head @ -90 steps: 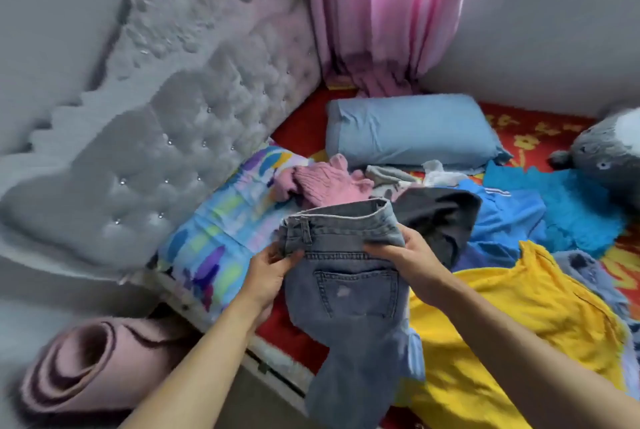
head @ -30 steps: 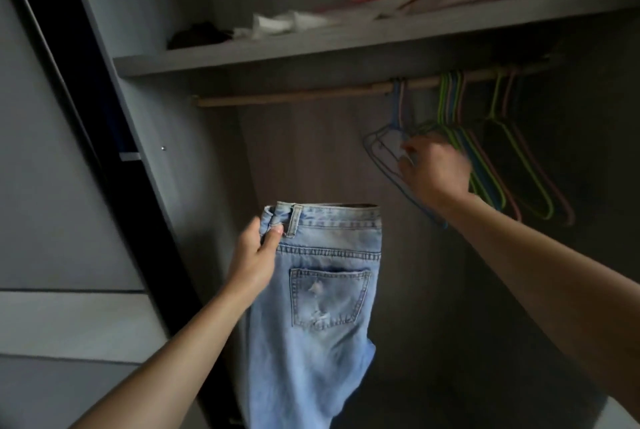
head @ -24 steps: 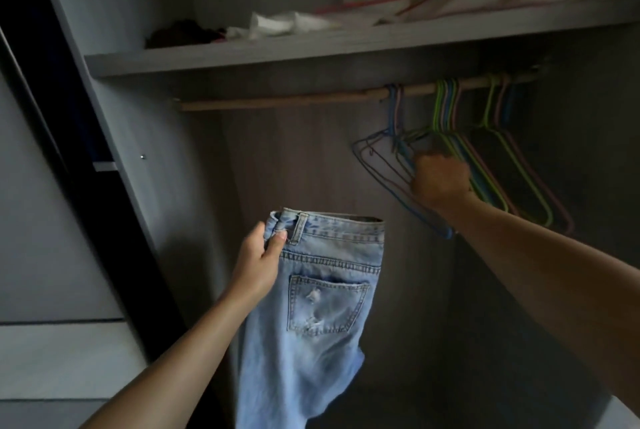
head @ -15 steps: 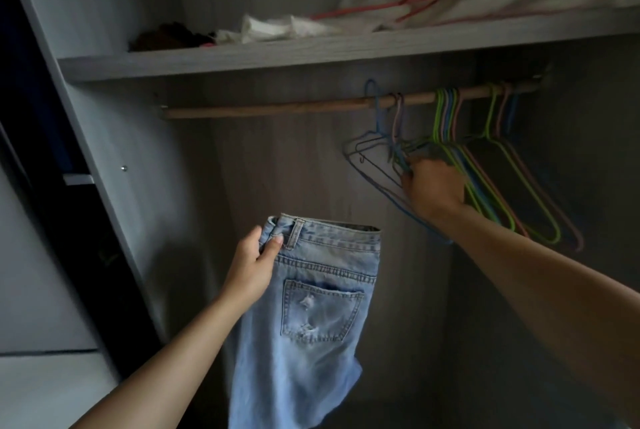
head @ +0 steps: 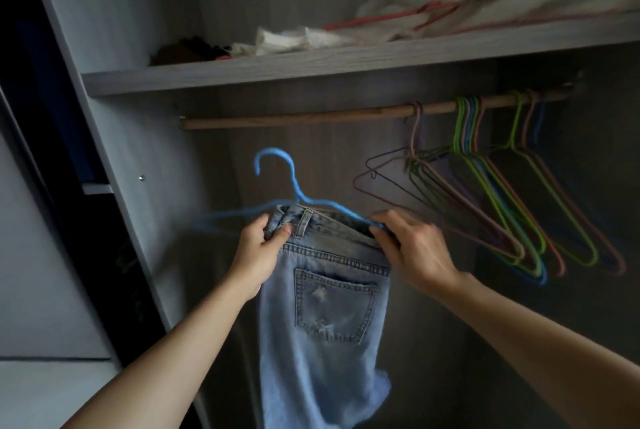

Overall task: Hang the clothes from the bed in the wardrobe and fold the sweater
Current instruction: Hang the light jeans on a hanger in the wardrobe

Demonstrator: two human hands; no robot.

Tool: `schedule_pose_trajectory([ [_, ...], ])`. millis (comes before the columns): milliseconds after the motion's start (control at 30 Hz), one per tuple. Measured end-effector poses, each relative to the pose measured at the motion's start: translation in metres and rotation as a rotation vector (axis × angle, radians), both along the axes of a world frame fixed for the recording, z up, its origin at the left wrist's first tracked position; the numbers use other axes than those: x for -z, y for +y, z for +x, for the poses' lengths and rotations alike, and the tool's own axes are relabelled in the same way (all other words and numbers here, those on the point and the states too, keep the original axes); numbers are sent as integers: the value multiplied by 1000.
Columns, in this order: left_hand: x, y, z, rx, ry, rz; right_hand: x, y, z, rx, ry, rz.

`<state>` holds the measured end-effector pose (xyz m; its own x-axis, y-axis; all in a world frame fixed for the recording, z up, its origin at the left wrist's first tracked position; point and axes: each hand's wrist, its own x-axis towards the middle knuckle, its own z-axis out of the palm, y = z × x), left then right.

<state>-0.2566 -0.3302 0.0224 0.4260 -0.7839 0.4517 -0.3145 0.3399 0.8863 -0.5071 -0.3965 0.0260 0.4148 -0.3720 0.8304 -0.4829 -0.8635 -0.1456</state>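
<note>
Light blue jeans (head: 325,310) hang down in front of the open wardrobe, folded lengthwise, back pocket toward me. My left hand (head: 263,248) grips the left end of their waistband. My right hand (head: 412,248) pinches the right arm of a blue wire hanger (head: 292,182) at the waistband's right end. The hanger sits just behind the waistband, hook upward, below the wooden rail (head: 311,116). Whether the hanger passes through the jeans is hidden.
Several empty coloured wire hangers (head: 502,200) hang on the rail's right half; its left half is bare. A shelf (head: 311,68) above holds white and dark fabric. The wardrobe's grey side panel (head: 114,137) stands at left, a dark gap beside it.
My right hand took the blue hanger off the rail and brought it down left to the jeans' waistband. My left hand kept its grip on the jeans.
</note>
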Motion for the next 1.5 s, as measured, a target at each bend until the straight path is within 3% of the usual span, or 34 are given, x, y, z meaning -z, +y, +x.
schedule_pose_trajectory([
  [200,9,6,6,-227,122,-86,31,15,6,-107,5,99],
  [333,17,13,14,-292,128,-38,50,25,13,-169,-3,137],
  [467,18,21,15,-215,281,5,73,34,26,-193,-19,199],
  [667,7,39,10,150,820,120,93,35,32,-207,1,300],
  [800,7,43,4,-8,725,157,92,38,24,-327,167,346],
  [900,10,45,2,-30,658,147,73,27,19,-223,-13,351],
  [967,11,46,0,-28,641,159,50,22,25,-198,42,570],
  [1033,14,48,-5,-5,625,203,38,23,38,-336,189,912],
  [1133,23,50,-10,26,634,240,43,33,51,-483,239,1062],
  [1233,30,53,-1,-45,650,259,53,41,50,-515,61,1163],
  [1333,36,66,16,-140,519,410,46,42,42,-553,-169,1272],
  [1500,53,97,22,-19,557,664,12,31,28,-533,-343,1340],
])
